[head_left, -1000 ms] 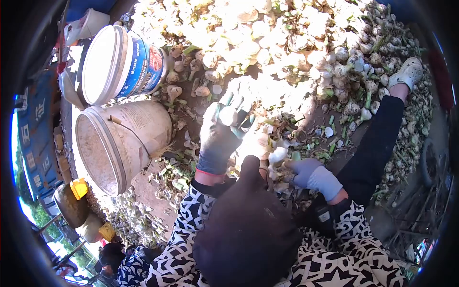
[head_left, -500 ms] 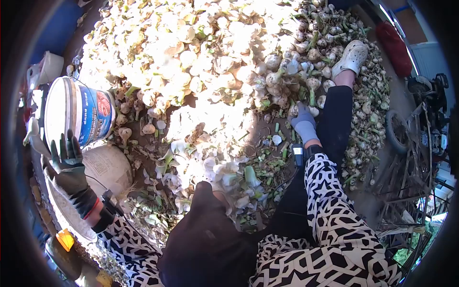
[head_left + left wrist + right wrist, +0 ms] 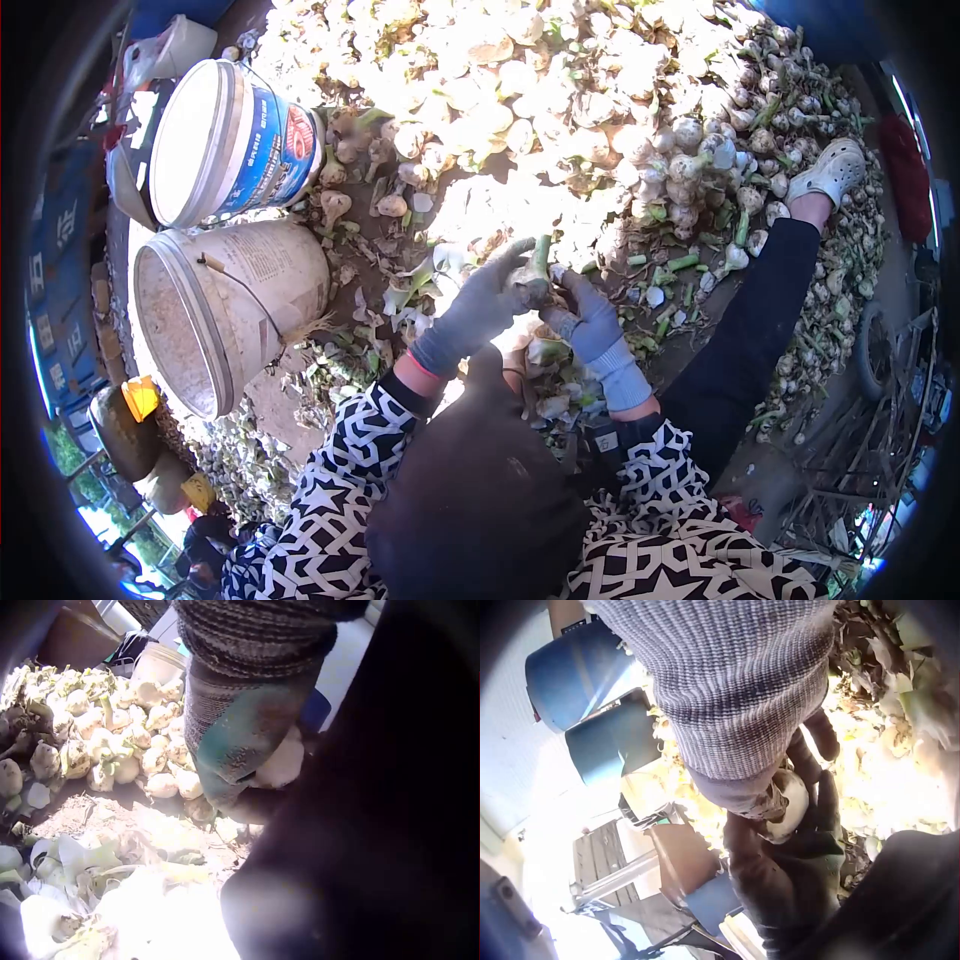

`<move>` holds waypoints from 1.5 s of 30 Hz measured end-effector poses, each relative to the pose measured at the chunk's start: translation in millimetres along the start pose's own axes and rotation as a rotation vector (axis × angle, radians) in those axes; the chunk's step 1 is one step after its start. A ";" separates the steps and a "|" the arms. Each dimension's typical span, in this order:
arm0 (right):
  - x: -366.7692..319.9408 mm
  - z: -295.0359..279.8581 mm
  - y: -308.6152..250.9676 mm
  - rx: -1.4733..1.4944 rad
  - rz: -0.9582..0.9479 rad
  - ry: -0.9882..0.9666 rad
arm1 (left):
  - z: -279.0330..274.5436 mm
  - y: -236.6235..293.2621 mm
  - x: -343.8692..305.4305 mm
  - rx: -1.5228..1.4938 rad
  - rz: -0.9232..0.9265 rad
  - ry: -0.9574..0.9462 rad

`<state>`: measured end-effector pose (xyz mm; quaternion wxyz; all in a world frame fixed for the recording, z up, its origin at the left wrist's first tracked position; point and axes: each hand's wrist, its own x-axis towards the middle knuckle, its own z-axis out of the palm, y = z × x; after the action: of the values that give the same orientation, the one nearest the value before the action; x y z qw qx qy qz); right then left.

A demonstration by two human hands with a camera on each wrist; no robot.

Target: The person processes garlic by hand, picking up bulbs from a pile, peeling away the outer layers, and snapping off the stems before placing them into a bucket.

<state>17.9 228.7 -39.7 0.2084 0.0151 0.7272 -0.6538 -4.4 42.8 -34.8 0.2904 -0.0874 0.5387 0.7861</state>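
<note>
In the head view, both gloved hands meet over the peelings at a garlic bulb whose thick green stem points up. The left hand grips the bulb from one side, and the right hand has its fingers curled at the other side. The left wrist view has the left hand closed around a pale bulb. In the right wrist view, the bulb lies between the right hand and the left hand's dark glove; some right fingers are hidden.
A labelled bucket and a dirty white bucket lie tipped at the left. The garlic heap spreads across the back. At the right, a leg with a pale clog stretches out. Cut stems and peelings litter the ground.
The left hand, spread over the buckets half a second ago, has come back to the middle. The right hand has moved from the heap's edge near the clog to the middle, and both now hold a stemmed bulb.
</note>
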 end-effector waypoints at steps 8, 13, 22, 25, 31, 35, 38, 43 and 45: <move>30.2 7.3 -62.7 -0.057 0.177 0.020 | 23.8 46.1 -29.3 0.945 0.380 0.252; 24.6 11.3 -61.3 -0.069 0.055 -0.047 | 12.1 37.0 -34.8 0.761 0.538 0.293; 17.6 -2.4 -78.6 0.217 0.190 -0.448 | -0.1 55.6 -49.7 -0.674 -0.134 0.151; 7.4 9.5 -69.2 0.486 0.352 -0.667 | -28.9 24.6 -34.4 -0.445 -0.305 0.084; 22.8 18.5 -52.5 1.001 0.530 -0.591 | -28.2 50.0 -54.5 -0.134 0.100 0.513; 27.5 31.2 -49.6 0.937 0.591 -0.644 | -4.5 46.2 -79.8 -0.048 0.065 0.330; 23.2 33.0 -46.8 1.252 0.565 -0.758 | -21.6 22.9 -65.5 -0.197 0.052 0.248; 1.3 -27.8 -23.2 1.470 0.514 -0.522 | -7.4 43.1 -59.9 -0.106 0.156 0.239; -14.6 -51.1 -22.2 1.427 0.568 -0.414 | -7.6 47.3 -60.4 -0.322 0.164 0.163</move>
<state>10.3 278.0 -11.0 0.4379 0.2079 0.0479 -0.8733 17.5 2.2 27.0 0.1631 -0.1520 0.4330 0.8734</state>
